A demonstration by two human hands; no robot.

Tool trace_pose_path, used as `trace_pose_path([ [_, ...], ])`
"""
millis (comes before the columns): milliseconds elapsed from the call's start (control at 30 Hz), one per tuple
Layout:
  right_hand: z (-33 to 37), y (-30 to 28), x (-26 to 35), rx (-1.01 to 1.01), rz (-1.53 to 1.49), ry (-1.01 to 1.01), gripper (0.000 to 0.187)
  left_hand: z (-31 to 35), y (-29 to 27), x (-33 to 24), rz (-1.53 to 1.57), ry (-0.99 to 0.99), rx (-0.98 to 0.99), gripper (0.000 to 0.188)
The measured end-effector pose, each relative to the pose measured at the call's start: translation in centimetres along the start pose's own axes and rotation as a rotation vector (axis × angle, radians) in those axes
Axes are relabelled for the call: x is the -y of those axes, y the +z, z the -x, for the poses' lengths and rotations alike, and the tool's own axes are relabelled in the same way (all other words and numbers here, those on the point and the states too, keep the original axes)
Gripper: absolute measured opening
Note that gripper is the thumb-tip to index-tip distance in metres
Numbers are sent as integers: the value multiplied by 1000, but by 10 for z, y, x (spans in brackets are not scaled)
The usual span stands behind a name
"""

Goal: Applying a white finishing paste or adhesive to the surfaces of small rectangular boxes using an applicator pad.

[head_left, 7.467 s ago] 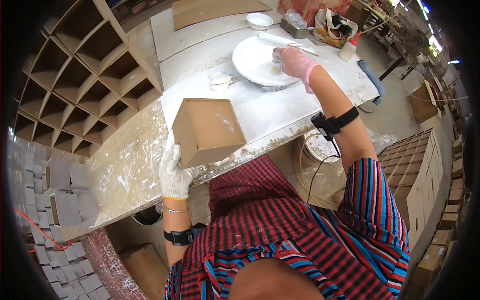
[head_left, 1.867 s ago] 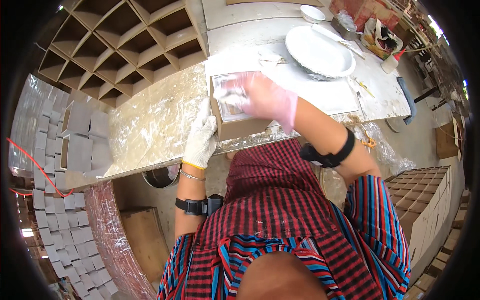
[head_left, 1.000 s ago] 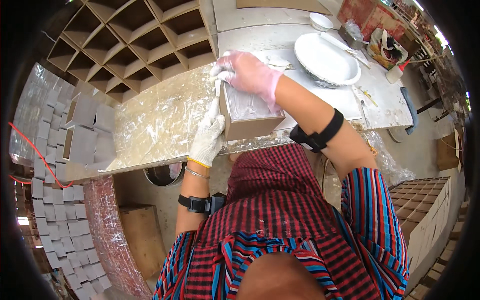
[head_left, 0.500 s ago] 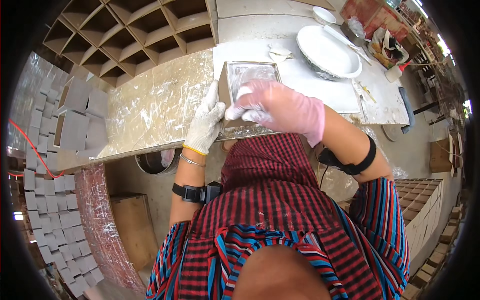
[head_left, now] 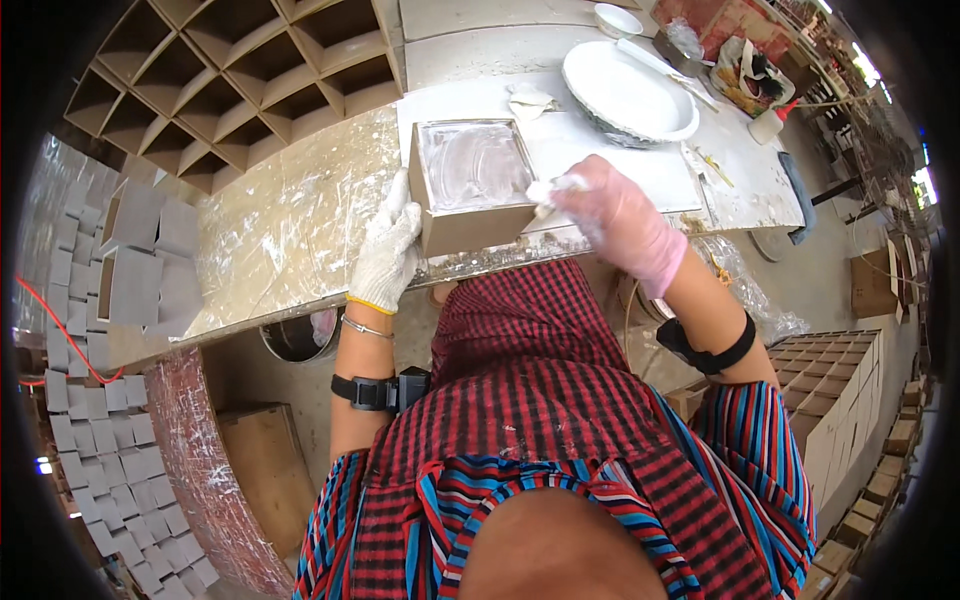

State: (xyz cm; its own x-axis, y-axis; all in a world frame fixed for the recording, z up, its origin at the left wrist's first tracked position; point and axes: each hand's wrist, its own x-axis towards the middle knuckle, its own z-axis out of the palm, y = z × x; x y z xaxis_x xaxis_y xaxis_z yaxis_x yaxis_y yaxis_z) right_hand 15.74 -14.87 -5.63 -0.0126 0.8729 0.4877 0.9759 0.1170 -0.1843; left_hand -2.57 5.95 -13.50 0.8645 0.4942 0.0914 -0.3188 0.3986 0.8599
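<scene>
A cardboard-brown box [head_left: 478, 228] sits at the table's front edge, its upper face [head_left: 478, 165] smeared with streaky white paste inside a raised rim. My left hand [head_left: 388, 240], in a white knit glove with a yellow cuff, lies along the box's left side, fingers stretched and thumb apart near the front corner. Just off the right front corner is my right hand [head_left: 615, 220] in a pink glove. Its fingers are pinched together around something white and paste-covered, blurred by motion, whose kind I cannot make out.
Behind on the right stands a wide white basin [head_left: 630, 95] with a flat tool across its rim; a small white bowl [head_left: 618, 20] is beyond. A crumpled cloth [head_left: 530, 101] lies behind the box. A brown compartment grid [head_left: 255, 75] fills the far left; grey boxes [head_left: 150, 255] stand left.
My right hand has moved off the box's upper face to the right, uncovering the white-smeared surface. My left hand stays at the box's left side. The whole view has shifted slightly.
</scene>
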Motion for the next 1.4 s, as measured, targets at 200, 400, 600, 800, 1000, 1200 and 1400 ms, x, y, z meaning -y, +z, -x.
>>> trace_pose_path([
  [200, -38, 19, 35, -211, -187, -20, 30, 0, -4, 0, 61, -12, 68, 66],
  [400, -9, 6, 19, -99, -87, 1, 31, -2, -4, 2, 51, 16, 69, 69],
  [600, -9, 6, 19, -137, -276, 203, 28, 0, -1, 2, 68, 22, 78, 66],
  [800, -26, -3, -12, -14, -83, 211, 26, 1, -2, -2, 25, -21, 11, 70],
  [1000, -120, 47, -6, -116, -118, 18, 28, 1, -3, -1, 52, -16, -6, 59],
  [1200, -137, 39, -37, 143, 77, 2, 26, 3, -9, 3, 33, 2, -1, 63],
  [1400, -143, 28, -1, 169, -215, 65, 22, 0, -8, 5, 29, -3, -11, 62],
])
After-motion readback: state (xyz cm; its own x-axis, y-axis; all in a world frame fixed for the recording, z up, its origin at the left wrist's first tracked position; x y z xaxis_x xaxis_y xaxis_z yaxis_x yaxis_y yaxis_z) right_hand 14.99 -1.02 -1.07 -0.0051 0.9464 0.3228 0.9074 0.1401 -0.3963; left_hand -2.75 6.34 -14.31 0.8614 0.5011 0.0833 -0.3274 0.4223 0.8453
